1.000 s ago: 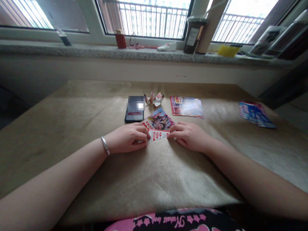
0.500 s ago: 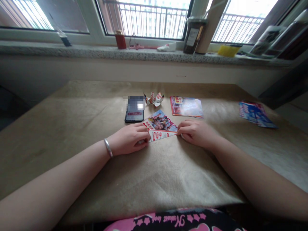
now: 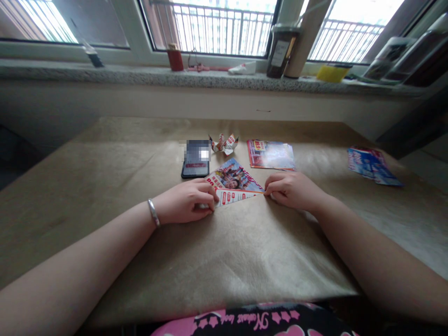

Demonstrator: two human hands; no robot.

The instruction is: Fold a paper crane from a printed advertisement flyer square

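Note:
A printed paper flyer lies on the table between my hands, its near edge folded over into a white strip with red print. My left hand grips the flyer's left side, fingers curled, and covers that corner. At the right tip of the fold, my right hand pinches the paper between thumb and fingers. Just beyond the flyer stands a small folded paper piece with pointed tips. A phone lies flat beyond my left hand, part of its screen blurred out.
A stack of flyers lies beyond my right hand, and more blue and red flyers are at the far right. A brown cover spreads over the table. The stone windowsill holds a red bottle and a dark container.
My right hand has moved slightly right, and more of the flyer's right tip shows. My left hand has shifted a little left.

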